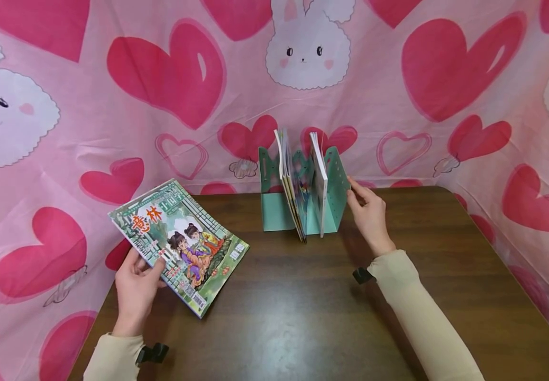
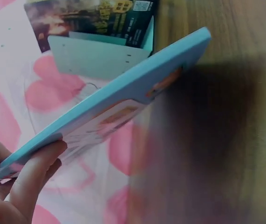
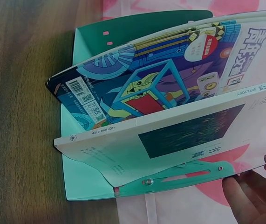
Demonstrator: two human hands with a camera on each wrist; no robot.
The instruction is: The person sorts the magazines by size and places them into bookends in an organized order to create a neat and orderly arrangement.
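- I see a pink cloth backdrop (image 1: 65,132) printed with red hearts and white bunnies wrapping round the back and both sides of the scene.
- Below it lies the dark wooden counter (image 1: 303,317), which carries everything I am watching.
- A teal book stand (image 1: 274,211) sits upright at the far middle of the counter, right against the backdrop; my right wrist view shows its end panels and base plate.
- Inside the stand I count a thick white-covered book (image 1: 319,185) on the right and a bundle of colourful magazines (image 1: 291,190) leaning just left of it; the book touches the stand's right panel side.
- The illustrated magazine (image 1: 179,243) with a green cover and two cartoon figures is at the near left, tilted, its lower corner over the counter's left edge area; it is well apart from the stand.
- My left hand (image 1: 136,288) grips that magazine at its lower left corner, thumb on the cover and fingers (image 2: 35,172) curled under it, as the left wrist view shows.
- My right hand (image 1: 367,211) rests against the outer face of the stand's right end panel, fingers (image 3: 244,200) fairly straight and pressing on it, grasping nothing.
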